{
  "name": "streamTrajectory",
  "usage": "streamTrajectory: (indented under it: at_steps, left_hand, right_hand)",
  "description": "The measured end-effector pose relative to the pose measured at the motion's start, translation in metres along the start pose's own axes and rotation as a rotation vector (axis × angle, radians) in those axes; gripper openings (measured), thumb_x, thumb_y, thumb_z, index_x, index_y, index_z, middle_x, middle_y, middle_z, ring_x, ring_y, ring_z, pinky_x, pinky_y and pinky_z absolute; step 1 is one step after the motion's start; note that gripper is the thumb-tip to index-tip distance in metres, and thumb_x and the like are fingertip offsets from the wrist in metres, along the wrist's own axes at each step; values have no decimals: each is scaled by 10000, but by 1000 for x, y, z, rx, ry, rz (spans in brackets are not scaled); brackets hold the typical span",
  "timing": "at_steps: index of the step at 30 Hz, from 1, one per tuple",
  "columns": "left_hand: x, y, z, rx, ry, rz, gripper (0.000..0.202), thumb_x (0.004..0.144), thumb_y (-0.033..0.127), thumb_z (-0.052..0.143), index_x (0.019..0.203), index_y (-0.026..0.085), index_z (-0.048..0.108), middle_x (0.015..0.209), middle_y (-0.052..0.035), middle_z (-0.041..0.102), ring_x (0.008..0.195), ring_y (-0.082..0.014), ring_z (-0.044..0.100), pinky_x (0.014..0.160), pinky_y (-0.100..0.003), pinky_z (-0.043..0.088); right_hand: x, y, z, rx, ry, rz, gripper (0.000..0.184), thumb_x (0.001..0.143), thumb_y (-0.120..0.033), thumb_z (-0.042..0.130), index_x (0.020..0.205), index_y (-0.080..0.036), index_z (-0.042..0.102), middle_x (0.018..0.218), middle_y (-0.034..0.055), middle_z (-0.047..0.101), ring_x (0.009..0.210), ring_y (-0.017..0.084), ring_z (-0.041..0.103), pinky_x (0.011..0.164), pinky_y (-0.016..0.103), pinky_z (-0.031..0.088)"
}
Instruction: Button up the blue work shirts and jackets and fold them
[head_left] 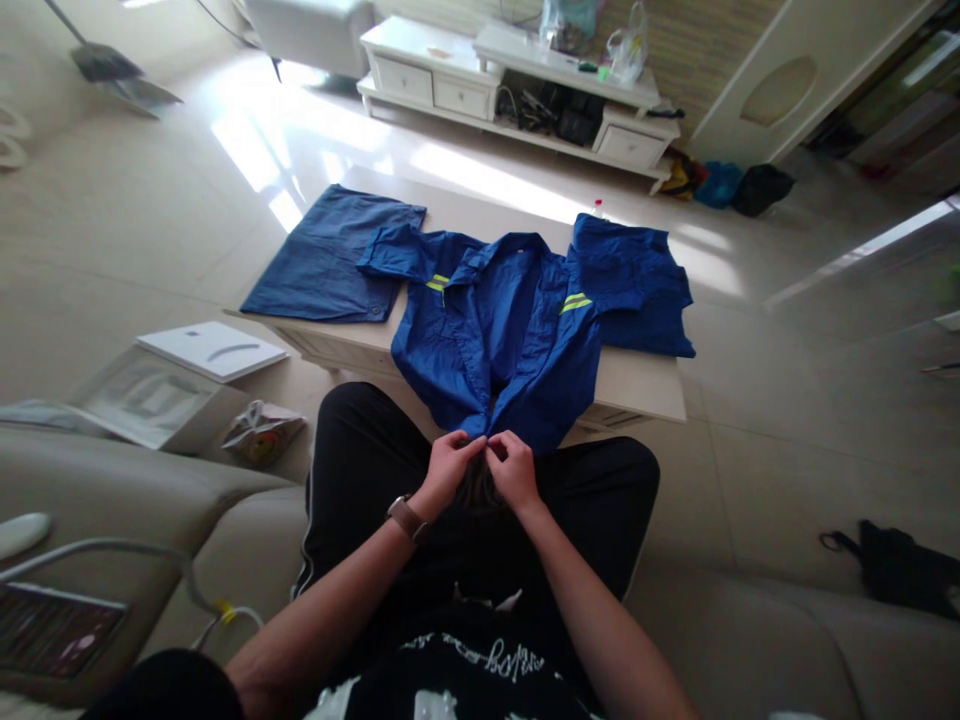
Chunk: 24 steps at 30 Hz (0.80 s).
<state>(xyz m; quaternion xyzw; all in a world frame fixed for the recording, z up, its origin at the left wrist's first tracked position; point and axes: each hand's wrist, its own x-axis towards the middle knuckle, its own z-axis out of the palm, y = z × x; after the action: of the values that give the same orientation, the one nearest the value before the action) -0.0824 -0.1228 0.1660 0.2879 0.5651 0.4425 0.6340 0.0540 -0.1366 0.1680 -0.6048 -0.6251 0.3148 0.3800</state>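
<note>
A blue work jacket [442,345] with yellow-green stripes lies spread over the low table, its collar at the far side and its front parted in a V. The hem hangs over the near edge toward my knees. There my left hand [451,465], with a watch on the wrist, pinches the jacket's lower front edge. My right hand [512,468] pinches the other front edge, and the fingertips of both hands nearly meet. What exactly sits between the fingertips is too small to tell.
Folded blue cloth [322,260] lies on the low table [645,385] at the left, more blue cloth [645,325] at the right. A white box [214,350] and a plastic packet [262,432] stand left of my legs. Beyond is a white TV cabinet [465,95].
</note>
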Motion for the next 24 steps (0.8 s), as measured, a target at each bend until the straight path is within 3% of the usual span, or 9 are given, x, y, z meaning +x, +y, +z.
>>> streamTrajectory:
  at_steps: [5, 8, 13, 17, 24]
  left_hand:
    - [-1, -12, 7, -134, 170, -3, 409, 560, 366, 876, 692, 175, 539, 664, 41, 564, 616, -105, 540, 586, -232, 467]
    - [-2, -12, 9, -137, 158, 18, 367, 578, 301, 855, 687, 175, 529, 645, 53, 539, 613, -93, 528, 583, -211, 443]
    - [-5, -6, 10, -176, 108, 41, 336, 593, 282, 844, 693, 170, 543, 645, 52, 561, 603, -79, 504, 592, -204, 407]
    - [-6, -4, 10, -168, 104, 83, 302, 593, 255, 836, 688, 165, 563, 644, 50, 579, 600, -76, 504, 615, -207, 422]
    - [-7, -5, 10, -57, 101, 125, 245, 654, 293, 821, 748, 161, 638, 772, -2, 650, 687, -118, 600, 608, -214, 498]
  right_hand:
    - [-5, 2, -2, -13, 45, 13, 194, 909, -256, 609, 724, -204, 590, 736, 8, 591, 687, 156, 570, 673, 270, 428]
    - [-5, 5, -1, -17, 5, 5, 196, 912, -266, 598, 726, -206, 587, 741, 9, 593, 693, 159, 570, 678, 273, 430]
    - [-3, 10, 1, 102, 108, 107, 162, 921, -337, 595, 852, -200, 645, 838, 38, 668, 794, 188, 632, 756, 292, 489]
    - [-2, 12, -1, 191, 111, 172, 172, 885, -360, 640, 938, -199, 670, 880, 46, 714, 811, 197, 671, 774, 301, 526]
    - [2, 4, -9, 113, 68, 122, 141, 879, -318, 640, 944, -206, 693, 872, 42, 732, 792, 201, 690, 775, 310, 532]
